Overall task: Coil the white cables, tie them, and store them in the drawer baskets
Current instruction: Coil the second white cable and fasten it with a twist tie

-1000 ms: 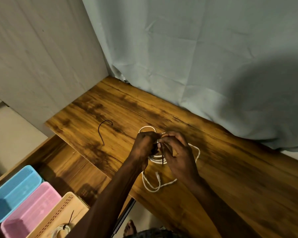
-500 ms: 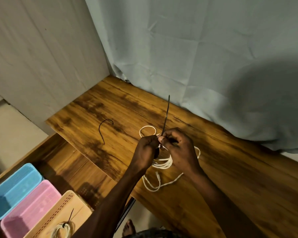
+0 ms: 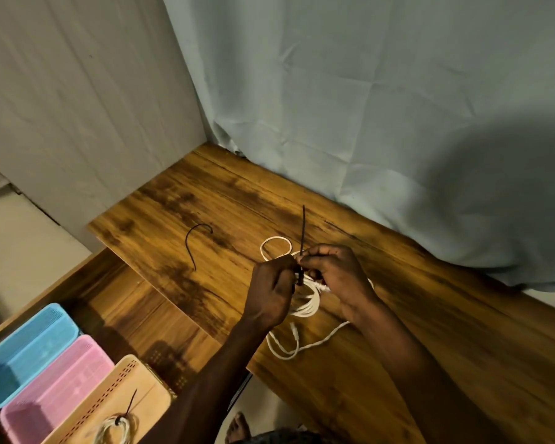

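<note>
With one tied coil [image 3: 114, 427] already lying in the tan basket [image 3: 148, 390], the left hand [image 3: 271, 291] and right hand [image 3: 335, 274] are pinching a black zip tie [image 3: 302, 238] around the white cable [image 3: 308, 307] just beneath their fingertips, leaving cinching and storing.

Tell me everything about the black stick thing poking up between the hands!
It is a thin black zip tie, plastic by its look. Its long tail stands nearly upright above the fingers. Its lower end goes round the coiled white cable over the wooden table. The left hand and right hand both pinch it where it meets the coil.
</note>
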